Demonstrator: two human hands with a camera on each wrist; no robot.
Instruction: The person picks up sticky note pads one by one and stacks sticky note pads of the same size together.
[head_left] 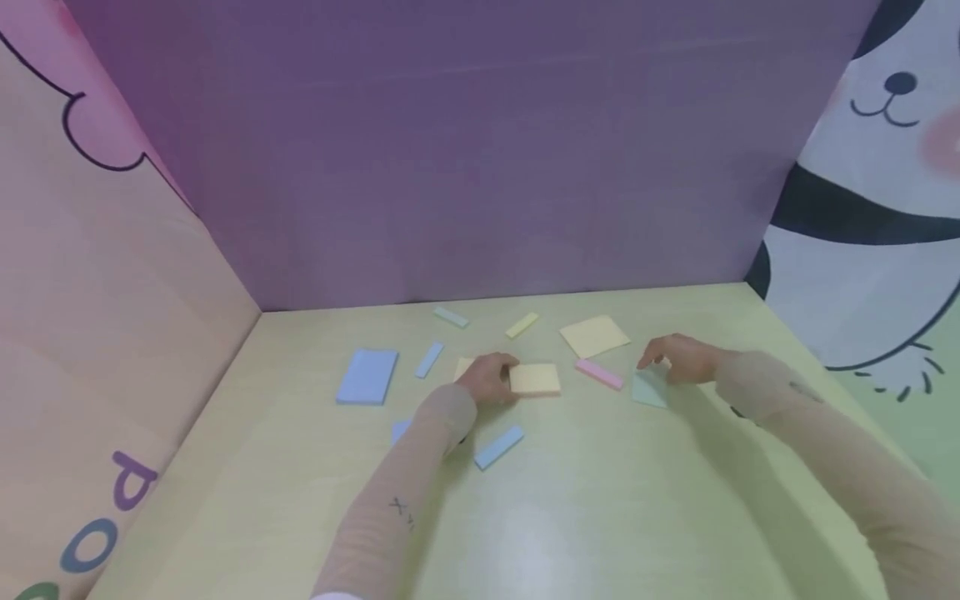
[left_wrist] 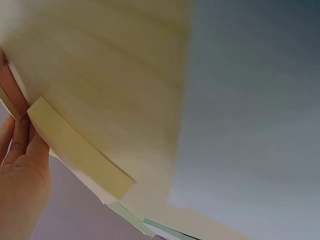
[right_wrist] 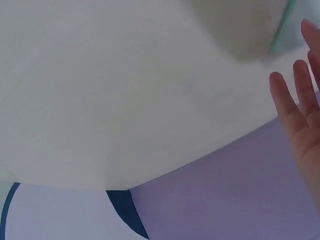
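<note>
My left hand [head_left: 491, 379] is at the middle of the table, fingers bent, holding the near end of a pale yellow sticky note pad [head_left: 534, 380] by its edge. In the left wrist view the fingers [left_wrist: 22, 142] touch an orange-sided pad [left_wrist: 14, 92] at the frame's edge. Another pale yellow pad [head_left: 462, 365] is mostly covered by the left hand. My right hand [head_left: 686, 358] hovers over a light green sticky note pad [head_left: 649, 389]. Its fingers [right_wrist: 284, 100] look loose and apart in the right wrist view, with nothing gripped.
A blue pad [head_left: 367, 377] lies left, and a second blue one [head_left: 401, 431] is partly under the left sleeve. Narrow strips lie scattered: pink [head_left: 599, 374], blue [head_left: 498, 448], blue [head_left: 429, 360], green [head_left: 451, 317], yellow [head_left: 522, 325]. A yellow square [head_left: 594, 336] lies near the purple back panel [head_left: 480, 167].
</note>
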